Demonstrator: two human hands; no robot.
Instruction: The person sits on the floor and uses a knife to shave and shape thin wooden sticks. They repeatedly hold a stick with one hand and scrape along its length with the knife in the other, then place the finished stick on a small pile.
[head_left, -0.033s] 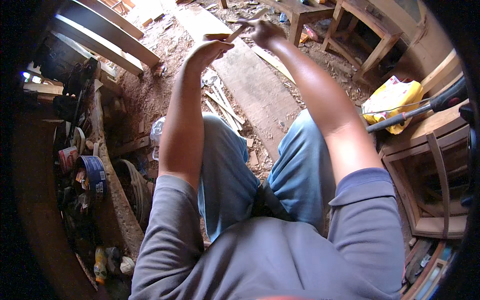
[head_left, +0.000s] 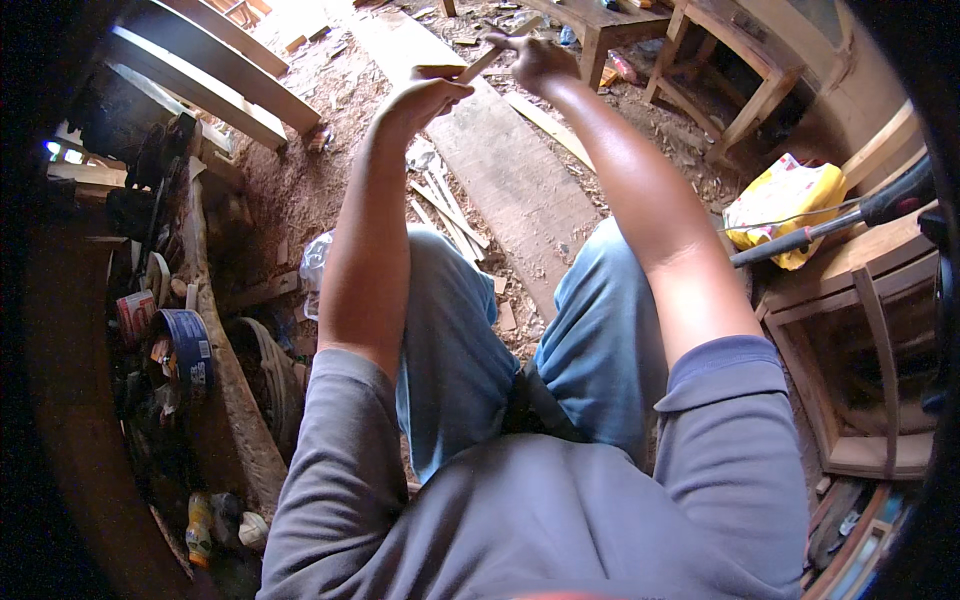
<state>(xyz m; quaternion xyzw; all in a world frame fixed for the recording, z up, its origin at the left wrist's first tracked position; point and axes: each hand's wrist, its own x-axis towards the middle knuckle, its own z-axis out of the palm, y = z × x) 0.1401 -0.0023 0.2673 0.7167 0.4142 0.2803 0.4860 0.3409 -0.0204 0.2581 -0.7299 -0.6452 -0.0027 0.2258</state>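
Both my arms stretch out ahead over a long board. A slim strip of wood (head_left: 484, 64) slants up and to the right between my hands. My left hand (head_left: 425, 98) is closed on its near end, thumb and fingers pinching it. At the strip's farther part is my right hand (head_left: 545, 64), its fingers curled and one finger reaching across the wood. Whether a small item sits inside the right hand's grip is hidden. The long flat board (head_left: 520, 160) lies on the ground below, running away between my knees.
Thin wood offcuts (head_left: 452, 212) and shavings litter the ground. Benches (head_left: 600, 25) stand far right, with a yellow bag (head_left: 800, 210) and a wooden frame (head_left: 850, 450) nearer. Left are leaning planks (head_left: 200, 85), a blue round container (head_left: 186, 350) and a plastic bottle (head_left: 200, 530).
My right hand has shifted slightly to the right at the strip. My left hand has moved a little to the right as well, still gripping the strip.
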